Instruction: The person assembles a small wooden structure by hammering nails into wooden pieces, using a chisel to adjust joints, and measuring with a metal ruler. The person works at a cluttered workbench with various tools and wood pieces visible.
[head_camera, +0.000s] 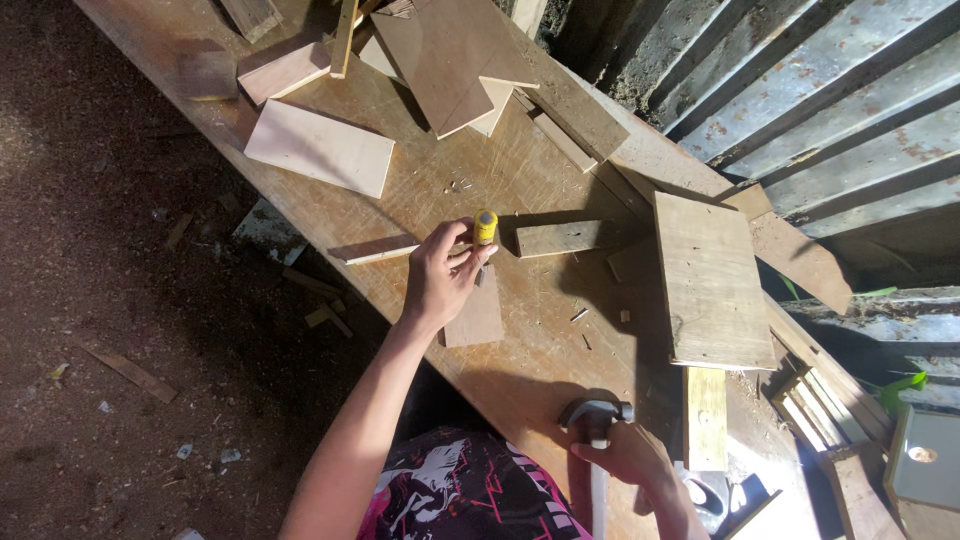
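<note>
On the plywood workbench (520, 190), the left hand (440, 275) pinches a small yellow bottle (485, 227); the right hand (625, 455) grips a claw hammer (596, 412).

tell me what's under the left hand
A small flat wood piece lies on the bench, partly under the left hand, whose fingers hold a yellow bottle. The piece's covered part can't be seen.

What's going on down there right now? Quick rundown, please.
Left hand grips small yellow bottle over thin wood strip. Right hand holds claw hammer near bench edge. Small wood block lies just beyond the bottle.
</note>
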